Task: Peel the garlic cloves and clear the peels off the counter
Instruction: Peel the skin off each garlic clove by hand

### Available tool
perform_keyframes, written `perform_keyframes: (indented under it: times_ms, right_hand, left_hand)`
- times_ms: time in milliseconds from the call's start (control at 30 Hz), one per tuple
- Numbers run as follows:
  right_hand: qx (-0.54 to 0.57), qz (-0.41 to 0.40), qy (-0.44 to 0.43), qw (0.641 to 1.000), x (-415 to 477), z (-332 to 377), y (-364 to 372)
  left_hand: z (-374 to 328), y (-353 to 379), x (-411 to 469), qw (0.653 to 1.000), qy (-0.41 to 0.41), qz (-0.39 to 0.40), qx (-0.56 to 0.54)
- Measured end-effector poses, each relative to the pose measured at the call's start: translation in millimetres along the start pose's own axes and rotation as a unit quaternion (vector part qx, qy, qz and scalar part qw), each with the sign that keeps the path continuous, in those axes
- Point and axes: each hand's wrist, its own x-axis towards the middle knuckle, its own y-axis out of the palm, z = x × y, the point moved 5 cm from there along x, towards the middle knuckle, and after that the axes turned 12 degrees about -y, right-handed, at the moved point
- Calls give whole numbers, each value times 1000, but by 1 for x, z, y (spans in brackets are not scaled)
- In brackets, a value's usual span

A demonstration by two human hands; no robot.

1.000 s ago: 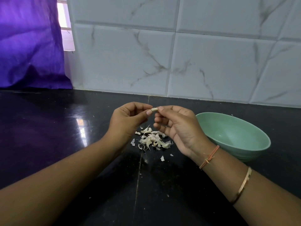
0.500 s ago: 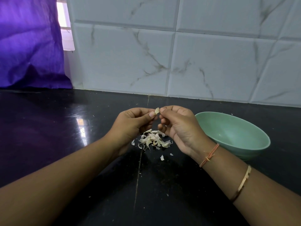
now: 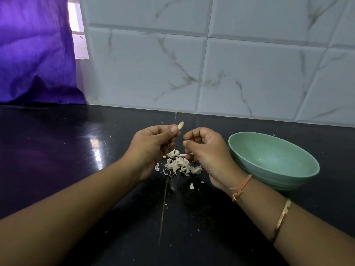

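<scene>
Black desk: left grip pinches clove, tip up; right grip just right, curled, possibly holding peel scrap.

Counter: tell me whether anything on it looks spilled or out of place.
Yes: peels lie in a loose pile on the counter, with stray flakes scattered nearer the camera. The bowl beside them looks empty. The left hand pinches a clove above the pile.
</scene>
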Motion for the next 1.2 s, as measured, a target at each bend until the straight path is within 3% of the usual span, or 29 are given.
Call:
perform_keyframes:
  times_ms: [267,800,1200]
  right_hand:
    - [88,-17,-32,995,3,6,-1]
    - [100,-6,-73,992,6,8,-5]
    - [-23,-10,-156,987,8,17,-10]
  left_hand:
    - [1,0,-1,998,31,2,52]
    - [-5,2,-5,990,90,-10,104]
    - [-4,4,-7,986,83,2,145]
